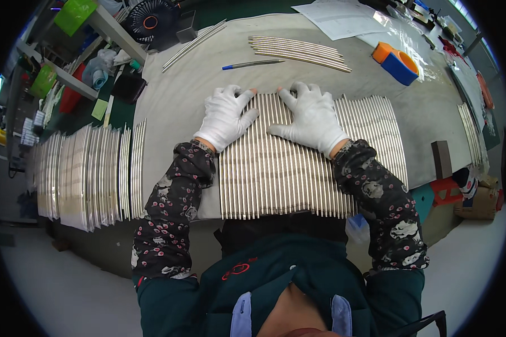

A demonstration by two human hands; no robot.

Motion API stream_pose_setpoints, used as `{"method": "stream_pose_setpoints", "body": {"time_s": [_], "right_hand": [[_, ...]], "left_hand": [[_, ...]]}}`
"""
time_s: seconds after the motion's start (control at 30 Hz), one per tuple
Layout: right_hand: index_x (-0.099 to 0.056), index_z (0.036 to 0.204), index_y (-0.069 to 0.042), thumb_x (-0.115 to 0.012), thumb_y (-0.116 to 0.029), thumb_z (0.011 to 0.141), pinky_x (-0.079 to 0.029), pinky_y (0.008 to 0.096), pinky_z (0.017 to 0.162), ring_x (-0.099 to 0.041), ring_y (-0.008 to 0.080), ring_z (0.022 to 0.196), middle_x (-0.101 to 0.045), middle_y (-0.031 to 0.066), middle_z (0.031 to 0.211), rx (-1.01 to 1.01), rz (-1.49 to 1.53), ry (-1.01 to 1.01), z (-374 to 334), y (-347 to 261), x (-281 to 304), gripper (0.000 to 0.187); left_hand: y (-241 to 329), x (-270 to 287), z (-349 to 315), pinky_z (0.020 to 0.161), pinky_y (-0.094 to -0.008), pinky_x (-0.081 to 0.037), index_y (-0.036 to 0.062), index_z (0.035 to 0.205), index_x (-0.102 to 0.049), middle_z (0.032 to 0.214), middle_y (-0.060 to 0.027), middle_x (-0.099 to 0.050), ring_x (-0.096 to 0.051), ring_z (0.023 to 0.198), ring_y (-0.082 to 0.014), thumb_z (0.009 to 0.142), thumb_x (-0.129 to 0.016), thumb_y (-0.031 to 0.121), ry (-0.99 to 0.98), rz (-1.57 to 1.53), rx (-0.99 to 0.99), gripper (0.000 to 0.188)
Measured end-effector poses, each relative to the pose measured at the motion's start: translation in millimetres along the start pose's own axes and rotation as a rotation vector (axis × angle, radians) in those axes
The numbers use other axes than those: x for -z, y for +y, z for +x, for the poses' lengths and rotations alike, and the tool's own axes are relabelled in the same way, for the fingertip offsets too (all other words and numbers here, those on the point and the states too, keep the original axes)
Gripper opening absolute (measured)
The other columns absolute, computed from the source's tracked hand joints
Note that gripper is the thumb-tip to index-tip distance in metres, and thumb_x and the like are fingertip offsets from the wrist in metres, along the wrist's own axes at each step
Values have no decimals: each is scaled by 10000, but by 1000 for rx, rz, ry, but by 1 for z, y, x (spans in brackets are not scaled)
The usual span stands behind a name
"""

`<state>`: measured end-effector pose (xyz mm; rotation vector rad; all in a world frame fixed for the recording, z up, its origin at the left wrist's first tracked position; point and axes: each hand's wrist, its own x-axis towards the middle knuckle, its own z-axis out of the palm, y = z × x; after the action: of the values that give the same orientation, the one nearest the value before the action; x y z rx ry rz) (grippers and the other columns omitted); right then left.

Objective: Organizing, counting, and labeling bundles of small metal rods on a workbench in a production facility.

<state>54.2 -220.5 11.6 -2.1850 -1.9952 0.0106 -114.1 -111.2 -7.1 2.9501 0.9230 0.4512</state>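
A wide row of slim metal rods (281, 180) lies side by side on the grey-covered table in front of me. My left hand (224, 117), in a white glove, rests at the row's far left corner, with its thumb stretched across the rods. Gloved likewise, my right hand (312, 119) lies over the far ends near the middle, thumb and fingers spread. Both hands are open, and neither grips a rod. Some fingertips poke out bare. Right of my right hand, more rods (374, 123) continue the row, their far ends slightly uneven; my right forearm covers part of them.
Beyond the row lie a blue pen (253, 64), several loose rods (298, 51) and an orange-and-blue ring-shaped thing (396, 63). Plastic-wrapped rod bundles (76, 174) stand at the left. A dark block (441, 160) sits at the right edge, and a black fan (150, 22) at the back left.
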Motion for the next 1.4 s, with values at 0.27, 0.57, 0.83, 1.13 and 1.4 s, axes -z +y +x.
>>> {"method": "stream_pose_setpoints", "body": {"time_s": [0.27, 0.57, 0.83, 1.13, 1.4], "right_hand": [[-539, 1170, -100, -624, -594, 628, -355, 398, 879, -461, 274, 1065, -520, 131, 1088, 4, 43, 92, -16, -2, -10, 739], [-539, 1168, -85, -627, -579, 627, -346, 407, 892, -458, 283, 1060, -515, 139, 1070, 42, 74, 95, -43, -11, 1, 738], [-538, 1126, -1, -622, -401, 716, -359, 421, 898, -456, 330, 1063, -521, 187, 1103, 115, 290, 347, -90, 5, 27, 579], [-595, 919, 46, -464, -319, 890, -463, 230, 533, -603, 161, 582, -631, 119, 683, -750, 1434, -524, -229, 18, 3, 389], [-409, 1237, 29, -557, -115, 852, -508, 399, 834, -584, 284, 983, -505, 166, 1200, -580, 2245, -656, -181, -22, -16, 437]], "left_hand": [[14, -5, -20, 856, -436, -377, 164, 1193, -535, 1133, -151, -503, -456, 1045, -317, 792, -546, 382, -12, -2, 43, 457], [29, 6, -47, 847, -433, -363, 150, 1174, -531, 1059, -142, -493, -446, 988, -324, 779, -571, 347, 66, -32, -22, 443], [25, 10, -59, 908, -412, -347, 91, 1153, -530, 1142, -157, -451, -415, 1051, -331, 738, -616, 307, 168, -232, -1, 475], [13, 83, -136, 1015, -548, -219, 121, 1298, -342, 1352, -193, -289, -255, 1250, -436, 631, -662, 263, -424, -61, -338, 753], [48, 43, -93, 1003, -502, -279, 112, 1220, -383, 1265, -185, -404, -384, 1201, -339, 652, -602, 102, -258, -315, -704, 609]]}}
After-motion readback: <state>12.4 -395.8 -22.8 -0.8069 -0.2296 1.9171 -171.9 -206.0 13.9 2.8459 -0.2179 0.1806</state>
